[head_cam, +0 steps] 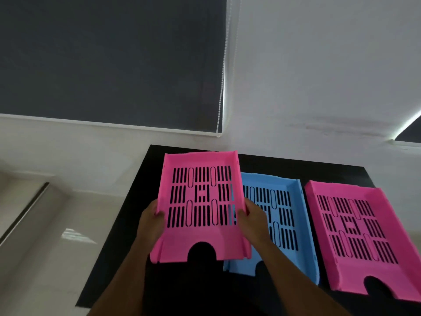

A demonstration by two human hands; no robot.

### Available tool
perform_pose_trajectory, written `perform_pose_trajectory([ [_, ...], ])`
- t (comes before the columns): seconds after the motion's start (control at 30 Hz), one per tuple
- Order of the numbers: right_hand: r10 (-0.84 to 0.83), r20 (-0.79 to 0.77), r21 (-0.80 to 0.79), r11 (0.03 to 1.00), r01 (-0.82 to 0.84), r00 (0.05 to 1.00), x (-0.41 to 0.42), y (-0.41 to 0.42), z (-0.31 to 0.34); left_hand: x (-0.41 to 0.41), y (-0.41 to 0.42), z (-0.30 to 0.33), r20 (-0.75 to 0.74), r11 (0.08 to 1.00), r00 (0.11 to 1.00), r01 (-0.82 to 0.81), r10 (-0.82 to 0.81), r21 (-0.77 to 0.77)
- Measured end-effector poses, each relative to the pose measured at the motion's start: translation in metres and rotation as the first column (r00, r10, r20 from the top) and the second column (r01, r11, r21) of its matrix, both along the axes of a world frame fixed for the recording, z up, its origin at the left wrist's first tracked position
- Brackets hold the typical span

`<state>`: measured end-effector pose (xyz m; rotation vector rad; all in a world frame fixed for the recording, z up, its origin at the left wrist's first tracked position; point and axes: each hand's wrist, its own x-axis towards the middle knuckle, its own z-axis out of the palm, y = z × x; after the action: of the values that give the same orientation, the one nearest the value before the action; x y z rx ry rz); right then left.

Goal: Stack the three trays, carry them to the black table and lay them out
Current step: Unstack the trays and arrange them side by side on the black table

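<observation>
— Pink plastic, that slotted letter tray [200, 208] with the half-round notch in its near edge. Who's got it?

— The person does, in both hands. The left hand [151, 221] is wrapped over the tray's left wall, thumb on the inside face, the fingers curled underneath out of sight. The right hand [251, 218] does the same on the right wall, thumb pressed against the rim. Both are closed firmly on the plastic.

— Is it resting on anything?

— I can't tell if it touches the flat black table [118, 258]. It's over the table's left part, tilted with the far end raised, and its right edge overlaps the tray beside it.

— Which tray is that?

— A light blue plastic slotted tray [284, 215], lying flat in the middle of the table. The right hand and forearm cover part of its left side.

— And the third?

— Another pink slotted plastic tray [362, 236], flat on the right part of the table, just beside the blue one with a narrow strip of black between them. Its near corner runs to the edge of the view.

— What's behind?

— A white wall [319, 65] and a dark grey roller blind [109, 60] with a beaded cord [222, 83] hanging at its right edge.
</observation>
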<state>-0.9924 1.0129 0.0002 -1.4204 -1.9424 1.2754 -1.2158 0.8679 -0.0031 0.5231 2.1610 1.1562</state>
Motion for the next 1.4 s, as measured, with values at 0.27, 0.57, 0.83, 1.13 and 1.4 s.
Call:
perform_pose_trajectory([
  [0.27,0.149,-0.025,-0.094,0.984,-0.150,0.989,-0.048,-0.031,-0.018,-0.036,-0.050,-0.020,-0.062,0.995,0.996,-0.069,0.065,-0.077],
  [0.57,0.200,0.073,-0.185,0.965,-0.184,0.977,-0.053,-0.038,-0.038,-0.044,-0.061,-0.045,-0.055,0.991,0.998,-0.029,0.022,-0.132],
  [0.83,0.179,0.082,-0.150,0.975,-0.166,0.980,-0.054,-0.032,-0.045,-0.048,-0.051,-0.050,-0.066,0.988,0.998,0.000,-0.010,-0.155],
  [1.13,0.042,0.005,-0.099,0.994,-0.042,0.999,-0.043,-0.023,-0.036,-0.039,-0.041,-0.046,-0.165,0.993,0.981,-0.109,0.099,-0.053],
  [1.4,-0.288,-0.064,0.018,0.957,0.290,0.956,0.015,0.007,-0.028,0.018,0.012,-0.038,-0.240,0.997,0.968,0.078,-0.073,0.011],
])
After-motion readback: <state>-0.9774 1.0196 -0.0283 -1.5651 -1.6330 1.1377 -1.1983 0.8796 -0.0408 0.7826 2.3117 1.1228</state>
